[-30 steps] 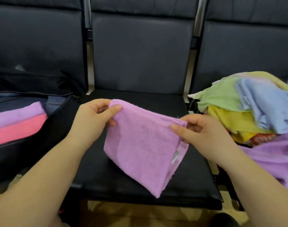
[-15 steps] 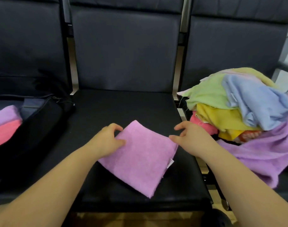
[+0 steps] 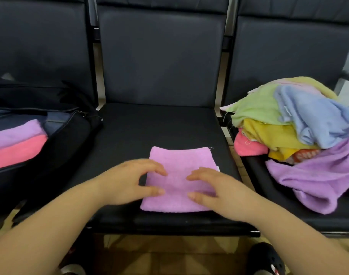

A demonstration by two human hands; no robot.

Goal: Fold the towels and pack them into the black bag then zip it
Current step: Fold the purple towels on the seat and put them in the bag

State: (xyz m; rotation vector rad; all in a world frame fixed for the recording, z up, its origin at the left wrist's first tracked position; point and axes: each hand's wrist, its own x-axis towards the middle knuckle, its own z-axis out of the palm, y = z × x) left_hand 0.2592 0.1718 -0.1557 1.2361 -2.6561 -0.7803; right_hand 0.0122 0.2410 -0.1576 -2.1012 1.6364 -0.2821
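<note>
One folded pink towel [image 3: 181,175] lies flat on the middle seat [image 3: 149,128], with the left hand [image 3: 129,179] and right hand [image 3: 217,187] resting loose-fingered on it, gripping nothing. Two folded towels [image 3: 16,143] sit in the black bag [image 3: 66,143] on the left; one heap of unfolded towels [image 3: 300,135] lies on the right.

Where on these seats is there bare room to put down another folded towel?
The middle seat is bare behind the pink towel, up to the backrest, and in a strip on its left toward the black bag. The right seat is crowded by the towel pile; the left seat is filled by the bag.
</note>
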